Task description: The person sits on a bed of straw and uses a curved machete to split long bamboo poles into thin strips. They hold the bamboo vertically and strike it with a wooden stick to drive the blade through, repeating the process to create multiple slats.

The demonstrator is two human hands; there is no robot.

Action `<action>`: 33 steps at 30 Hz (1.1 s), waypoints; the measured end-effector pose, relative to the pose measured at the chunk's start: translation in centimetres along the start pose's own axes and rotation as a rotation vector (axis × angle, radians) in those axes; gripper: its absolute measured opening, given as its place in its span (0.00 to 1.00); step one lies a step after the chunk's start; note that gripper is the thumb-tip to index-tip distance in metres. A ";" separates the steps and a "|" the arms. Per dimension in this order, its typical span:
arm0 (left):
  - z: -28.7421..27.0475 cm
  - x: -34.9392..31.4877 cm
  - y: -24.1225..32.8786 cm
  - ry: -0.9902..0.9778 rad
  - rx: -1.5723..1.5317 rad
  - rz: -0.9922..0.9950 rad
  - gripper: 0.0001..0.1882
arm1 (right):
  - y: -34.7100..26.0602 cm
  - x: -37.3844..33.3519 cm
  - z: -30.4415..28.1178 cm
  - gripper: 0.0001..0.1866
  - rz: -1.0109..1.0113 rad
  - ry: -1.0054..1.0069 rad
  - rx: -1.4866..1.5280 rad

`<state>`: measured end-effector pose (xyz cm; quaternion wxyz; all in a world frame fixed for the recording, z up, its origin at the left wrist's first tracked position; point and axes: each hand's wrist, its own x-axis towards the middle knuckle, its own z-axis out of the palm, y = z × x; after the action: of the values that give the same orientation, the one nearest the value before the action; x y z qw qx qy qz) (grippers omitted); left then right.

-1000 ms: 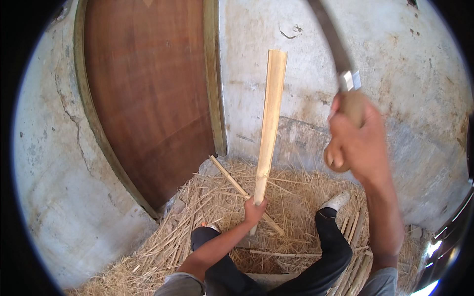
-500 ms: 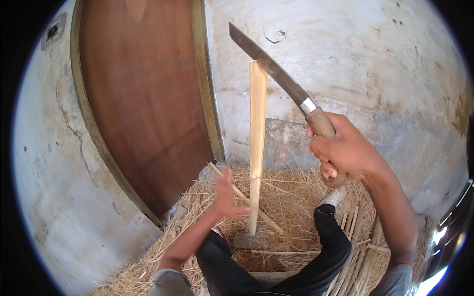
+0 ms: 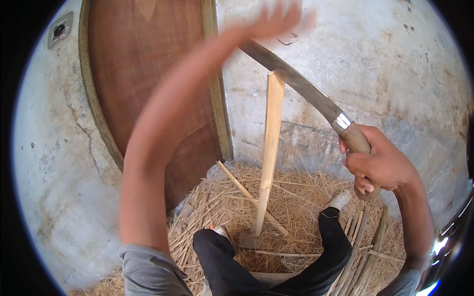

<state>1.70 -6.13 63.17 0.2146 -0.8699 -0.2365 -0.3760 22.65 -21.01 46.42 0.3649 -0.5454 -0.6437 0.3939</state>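
Note:
A split bamboo piece [image 3: 272,133] stands nearly upright, leaning slightly right, its foot on a grey block [image 3: 248,240] among the shavings. Across its top end rests the blade of a machete [image 3: 298,81] with a wooden handle and a metal collar. My right hand [image 3: 390,165] is closed around that handle. Raised high, my left hand [image 3: 276,20] is near the blade's tip end and hides part of it. Its fingers look stretched out and hold nothing, though motion blurs them. I cannot tell whether this hand touches the blade.
Bamboo shavings [image 3: 306,185] cover the floor around my feet. A thin bamboo stick [image 3: 239,185] lies behind the upright piece. Several long bamboo poles [image 3: 369,251] lie at my right. A brown door [image 3: 153,74] and a stained wall [image 3: 345,44] stand in front.
My left hand has risen from beside the lower bamboo to near the blade's tip end. The right hand, machete and bamboo top appear shifted right and slightly lower; the view has also shifted.

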 end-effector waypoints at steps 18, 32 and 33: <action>3.4 2.6 -1.6 -0.330 -0.226 -0.077 0.46 | -2.3 2.6 -4.0 0.10 0.055 -0.099 -0.007; 8.4 -5.3 -10.1 -0.448 -0.451 -0.378 0.63 | -1.7 3.9 -4.0 0.08 0.078 -0.274 -0.053; 7.8 -5.1 -9.6 -0.478 -0.411 -0.340 0.57 | -1.5 4.1 -4.7 0.08 0.098 -0.275 -0.067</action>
<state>-2.61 4.49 56.32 -0.0918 -0.9065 -0.3407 -0.2319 25.67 -16.61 49.88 0.2352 -0.5290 -0.6730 0.4604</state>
